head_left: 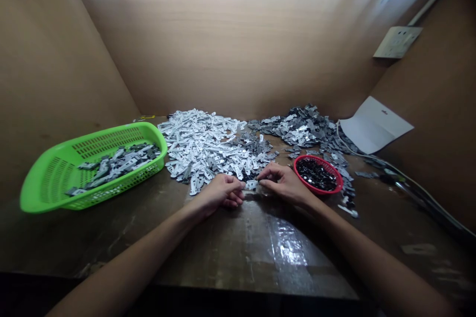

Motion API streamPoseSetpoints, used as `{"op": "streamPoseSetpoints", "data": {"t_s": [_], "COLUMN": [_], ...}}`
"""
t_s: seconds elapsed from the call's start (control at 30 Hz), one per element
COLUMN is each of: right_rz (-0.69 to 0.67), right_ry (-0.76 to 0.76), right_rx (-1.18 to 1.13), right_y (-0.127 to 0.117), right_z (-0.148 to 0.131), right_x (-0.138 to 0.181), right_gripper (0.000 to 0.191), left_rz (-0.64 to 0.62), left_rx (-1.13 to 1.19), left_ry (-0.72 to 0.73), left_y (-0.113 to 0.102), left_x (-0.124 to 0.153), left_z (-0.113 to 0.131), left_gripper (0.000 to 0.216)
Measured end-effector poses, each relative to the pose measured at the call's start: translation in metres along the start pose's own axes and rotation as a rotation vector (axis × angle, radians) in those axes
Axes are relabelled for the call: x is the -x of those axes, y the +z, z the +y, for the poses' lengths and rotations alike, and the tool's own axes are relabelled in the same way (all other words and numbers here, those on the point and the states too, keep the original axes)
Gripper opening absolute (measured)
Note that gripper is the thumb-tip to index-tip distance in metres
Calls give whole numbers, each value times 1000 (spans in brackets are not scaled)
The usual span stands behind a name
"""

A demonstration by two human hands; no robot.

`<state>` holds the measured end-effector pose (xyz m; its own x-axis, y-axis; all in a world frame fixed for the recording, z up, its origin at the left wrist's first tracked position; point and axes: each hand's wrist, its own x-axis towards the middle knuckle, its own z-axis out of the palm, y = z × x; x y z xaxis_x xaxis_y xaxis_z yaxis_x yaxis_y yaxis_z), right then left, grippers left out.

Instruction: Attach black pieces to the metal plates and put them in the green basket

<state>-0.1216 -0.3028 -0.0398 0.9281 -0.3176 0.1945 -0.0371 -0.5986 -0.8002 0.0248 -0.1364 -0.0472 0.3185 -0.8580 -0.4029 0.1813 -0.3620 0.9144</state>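
Note:
Between my two hands is a small flat metal plate point(252, 184) with a hole in it. My left hand point(225, 191) pinches its left end with thumb and forefinger, the other fingers curled under. At the plate's right end, the thumb and forefinger of my right hand point(282, 182) are closed together; whether they grip the plate or a tiny part on it is too small to tell. Just beyond my hands spreads a heap of pale metal plates point(208, 143). Close to my right hand stands a red round basket point(340, 181) holding small black parts point(315, 173).
A green plastic basket point(44, 198) with metal pieces inside stands at the left. Darker metal parts point(308, 126) are heaped at the back right, near a white card point(375, 126) and a cable point(401, 171). Board walls point(223, 59) enclose the table, with a socket point(397, 42) at right.

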Motion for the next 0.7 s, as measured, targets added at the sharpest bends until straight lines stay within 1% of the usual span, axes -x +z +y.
{"op": "streamPoseSetpoints", "data": {"t_s": [0.1,0.37,0.7], "right_rz": [-36,-20,40], "right_ry": [-57,-122,-121], "right_rx": [13,106,153], "right_y": [0,3,5], "right_z": [2,7,5], "right_x": [0,0,0], "right_gripper": [15,12,14], "left_rz": [5,2,39], "left_rx": [11,45,58], "left_ry": [3,26,38], "left_y": [0,-4,-2], "left_x": [0,-3,-3], "left_z": [0,-2,-3], "left_gripper": [35,34,35]}}
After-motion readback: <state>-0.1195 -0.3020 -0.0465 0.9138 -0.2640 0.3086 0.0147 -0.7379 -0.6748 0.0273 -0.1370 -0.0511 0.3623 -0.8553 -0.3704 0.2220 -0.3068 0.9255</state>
